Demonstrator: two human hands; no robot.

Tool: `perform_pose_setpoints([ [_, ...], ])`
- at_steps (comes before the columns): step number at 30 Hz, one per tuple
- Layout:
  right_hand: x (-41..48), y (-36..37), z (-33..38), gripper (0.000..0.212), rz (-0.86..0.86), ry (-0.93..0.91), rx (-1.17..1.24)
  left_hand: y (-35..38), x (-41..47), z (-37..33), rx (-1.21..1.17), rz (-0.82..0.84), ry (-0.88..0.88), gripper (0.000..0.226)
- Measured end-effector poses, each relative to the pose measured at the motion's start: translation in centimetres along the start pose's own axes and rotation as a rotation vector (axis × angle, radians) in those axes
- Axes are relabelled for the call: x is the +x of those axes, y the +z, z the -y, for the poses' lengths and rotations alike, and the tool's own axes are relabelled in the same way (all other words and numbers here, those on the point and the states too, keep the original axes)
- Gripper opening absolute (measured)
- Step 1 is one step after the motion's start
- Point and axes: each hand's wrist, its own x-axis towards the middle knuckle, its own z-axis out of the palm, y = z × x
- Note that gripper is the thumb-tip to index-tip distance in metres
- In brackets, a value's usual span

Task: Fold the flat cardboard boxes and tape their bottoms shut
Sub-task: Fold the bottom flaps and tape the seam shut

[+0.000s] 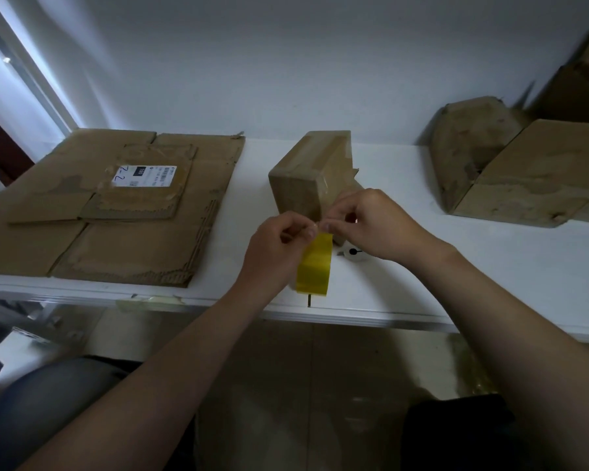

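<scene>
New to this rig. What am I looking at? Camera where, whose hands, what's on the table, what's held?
No machine: a person works bare-handed. The one picture comes from a wide-angle camera on their head, looking forward and down, so both arms enter from below. The left hand and right hand pinch the top of a yellow tape roll, apparently picking at its end. On the white table: flattened cardboard boxes at left, one bearing a shipping label; a small taped box in the middle; larger folded boxes at right. A small white object lies beneath the right hand; I cannot identify it.
</scene>
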Motion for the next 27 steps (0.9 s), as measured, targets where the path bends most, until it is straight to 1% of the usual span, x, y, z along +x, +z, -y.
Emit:
perform_pose_setpoints([
  [1,0.1,0.1,0.0,0.028,0.015,0.038,0.023,-0.1,0.0,0.1,-0.022,-0.004,-0.027,0.007],
  [2,0.1,0.2,0.0,0.028,0.029,0.072,0.046,-0.1,0.0,0.2,-0.049,0.006,-0.088,0.02],
  [4,0.0,0.5,0.0,0.023,0.042,0.127,0.107,-0.3,0.0,0.4,-0.126,0.072,-0.267,0.045],
  [5,0.0,0.7,-0.1,0.022,0.038,0.15,0.14,-0.3,0.0,0.5,-0.154,0.11,-0.338,0.052],
  [7,0.0,1.0,-0.3,0.018,0.008,0.206,0.183,-0.4,0.0,0.4,-0.182,0.15,-0.395,0.055],
  [10,0.2,1.3,-0.7,0.007,-0.045,0.306,0.198,-0.5,0.1,-0.1,-0.208,0.176,-0.38,0.057],
  [11,0.3,1.3,-0.9,0.008,-0.062,0.329,0.212,-0.5,0.1,-0.2,-0.223,0.185,-0.374,0.058],
  [12,0.4,1.3,-1.0,0.011,-0.078,0.336,0.22,-0.5,0.1,-0.2,-0.237,0.191,-0.374,0.058],
  [14,0.4,1.5,-0.9,0.008,-0.085,0.311,0.213,-0.3,0.2,-0.2,-0.246,0.167,-0.392,0.055],
  [17,0.3,1.6,-0.2,0.005,-0.001,0.242,0.215,-0.3,0.1,-0.2,-0.2,0.072,-0.398,0.049],
  [19,0.4,1.4,0.4,0.011,0.071,0.226,0.201,-0.9,0.2,-0.4,-0.122,0.029,-0.367,0.045],
  [20,0.6,1.2,0.6,0.014,0.08,0.23,0.213,-1.6,0.4,-0.4,-0.068,0.012,-0.339,0.044],
  [22,1.2,0.8,0.9,0.018,0.014,0.235,0.253,-3.4,1.3,-0.1,0.001,-0.026,-0.278,0.042],
  [24,2.0,0.6,0.8,0.018,-0.133,0.222,0.221,-5.4,2.3,0.2,0.06,-0.047,-0.225,0.049],
  [25,2.4,0.5,0.8,0.018,-0.198,0.206,0.173,-6.4,2.9,0.3,0.137,-0.052,-0.198,0.053],
  [27,3.2,0.5,0.5,0.025,-0.271,0.157,0.072,-8.1,3.9,0.9,0.361,-0.073,-0.141,0.055],
])
